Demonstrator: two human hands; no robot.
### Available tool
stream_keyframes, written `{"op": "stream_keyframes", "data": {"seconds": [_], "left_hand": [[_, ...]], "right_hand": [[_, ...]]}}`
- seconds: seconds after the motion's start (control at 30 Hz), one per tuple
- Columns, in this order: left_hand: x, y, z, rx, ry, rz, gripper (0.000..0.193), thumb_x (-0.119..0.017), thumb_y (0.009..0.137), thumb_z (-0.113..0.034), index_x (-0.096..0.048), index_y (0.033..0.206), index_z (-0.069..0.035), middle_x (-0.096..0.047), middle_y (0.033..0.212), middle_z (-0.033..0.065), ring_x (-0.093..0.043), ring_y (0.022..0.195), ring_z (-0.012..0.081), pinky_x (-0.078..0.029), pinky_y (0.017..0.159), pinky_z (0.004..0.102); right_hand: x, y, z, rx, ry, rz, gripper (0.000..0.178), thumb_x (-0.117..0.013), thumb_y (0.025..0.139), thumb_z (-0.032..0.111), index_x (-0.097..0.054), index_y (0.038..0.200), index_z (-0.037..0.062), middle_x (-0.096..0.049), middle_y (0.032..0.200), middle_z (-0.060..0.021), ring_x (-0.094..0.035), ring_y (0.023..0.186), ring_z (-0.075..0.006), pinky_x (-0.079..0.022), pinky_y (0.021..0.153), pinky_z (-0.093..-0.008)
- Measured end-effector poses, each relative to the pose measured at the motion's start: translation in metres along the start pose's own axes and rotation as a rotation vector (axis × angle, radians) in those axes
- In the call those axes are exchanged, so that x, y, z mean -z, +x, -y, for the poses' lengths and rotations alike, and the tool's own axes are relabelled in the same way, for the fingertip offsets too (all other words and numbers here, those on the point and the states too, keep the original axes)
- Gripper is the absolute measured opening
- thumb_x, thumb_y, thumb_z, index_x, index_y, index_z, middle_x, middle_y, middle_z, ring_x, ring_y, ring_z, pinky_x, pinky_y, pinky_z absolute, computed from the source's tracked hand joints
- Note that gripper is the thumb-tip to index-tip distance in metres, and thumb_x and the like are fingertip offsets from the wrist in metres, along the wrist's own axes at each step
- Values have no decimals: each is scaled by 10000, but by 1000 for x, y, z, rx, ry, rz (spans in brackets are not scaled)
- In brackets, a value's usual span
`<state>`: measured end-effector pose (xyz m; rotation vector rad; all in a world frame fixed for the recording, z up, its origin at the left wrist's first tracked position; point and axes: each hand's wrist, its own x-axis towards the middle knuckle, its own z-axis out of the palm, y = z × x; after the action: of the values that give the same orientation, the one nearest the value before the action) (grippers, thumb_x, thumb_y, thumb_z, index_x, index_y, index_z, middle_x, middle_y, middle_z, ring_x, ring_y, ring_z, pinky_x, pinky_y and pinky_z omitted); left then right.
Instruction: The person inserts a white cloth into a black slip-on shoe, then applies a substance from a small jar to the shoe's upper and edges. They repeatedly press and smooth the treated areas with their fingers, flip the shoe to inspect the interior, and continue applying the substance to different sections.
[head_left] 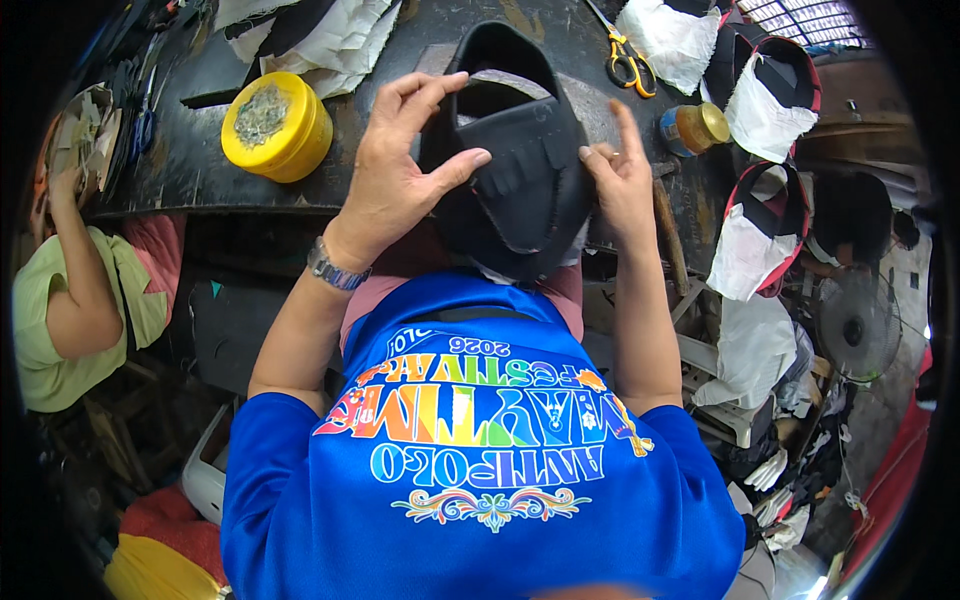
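A black shoe upper [520, 190] stands tilted over the table's near edge, its rounded collar opening away from me and its toe end toward my lap. Small cut strips or slits show across its front. My left hand [400, 150] is spread at its left side, with thumb and fingertips touching the front and the collar edge. On the opposite side my right hand [622, 180] pinches the edge between thumb and bent fingers, its index finger pointing up. What lies behind the upper is hidden.
A yellow tub [310, 145] with greyish matter on top stands left. Yellow-handled scissors [630, 72] and a jar [690, 130] lie right, near a wooden-handled tool [670, 235]. More uppers with white lining [760, 235] line the right edge. Another person's arm [85, 280] is at left.
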<state>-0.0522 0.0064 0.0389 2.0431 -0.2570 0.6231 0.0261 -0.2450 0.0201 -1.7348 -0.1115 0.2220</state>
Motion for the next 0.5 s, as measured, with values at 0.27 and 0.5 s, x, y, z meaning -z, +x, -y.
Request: {"op": "stream_keyframes", "data": {"seconds": [0.27, 0.5], "left_hand": [[-4, -9, 15, -86, 90, 94, 866, -943, 683, -383, -594, 1436, -137, -421, 1462, 128, -494, 1298, 287, -466, 1085, 410], [-4, 0, 9, -109, 209, 169, 798, -928, 697, -379, -623, 1400, -155, -393, 1501, 135, -445, 1364, 318, -450, 1106, 439]], "right_hand": [[-1, -2, 8, 641, -497, -43, 732, -675, 832, -78, -474, 1512, 105, -637, 1186, -109, -618, 1075, -216, -500, 910, -335], [-4, 4, 15, 798, -451, 49, 287, -674, 893, -101, -717, 1152, 13, -669, 1132, -107, -656, 1004, -195, -533, 848, -296]]}}
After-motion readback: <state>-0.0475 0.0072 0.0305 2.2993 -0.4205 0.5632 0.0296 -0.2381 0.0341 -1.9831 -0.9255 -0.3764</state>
